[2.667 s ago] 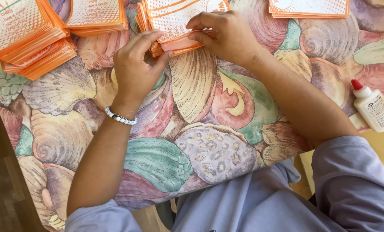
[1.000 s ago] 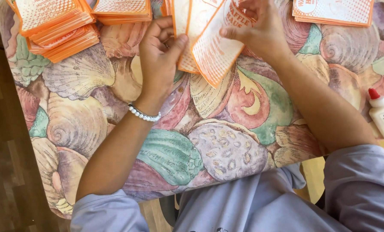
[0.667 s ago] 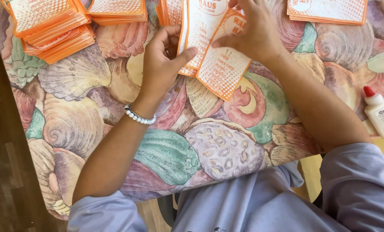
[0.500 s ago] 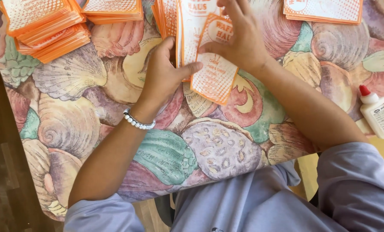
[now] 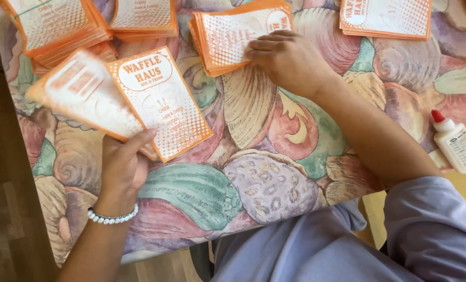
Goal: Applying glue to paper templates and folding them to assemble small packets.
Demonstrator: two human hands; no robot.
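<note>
A bench (image 5: 275,172) draped in a pastel seashell-print cloth fills the scene under soft, even light, with dark wood-plank floor (image 5: 6,209) down the left and a yellow surface (image 5: 465,185) at right.

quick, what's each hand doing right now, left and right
Left hand: closed on a folded orange-and-white printed paper card, lifted off the table.
Right hand: open, fingers resting flat on a stack of the same orange-and-white cards.

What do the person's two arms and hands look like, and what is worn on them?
Both hands are bare, without gloves or rings that I can see. The left hand has a bracelet of white beads around the wrist. The right hand has nothing on the wrist; a loose lilac-grey sleeve begins above the elbow.
</note>
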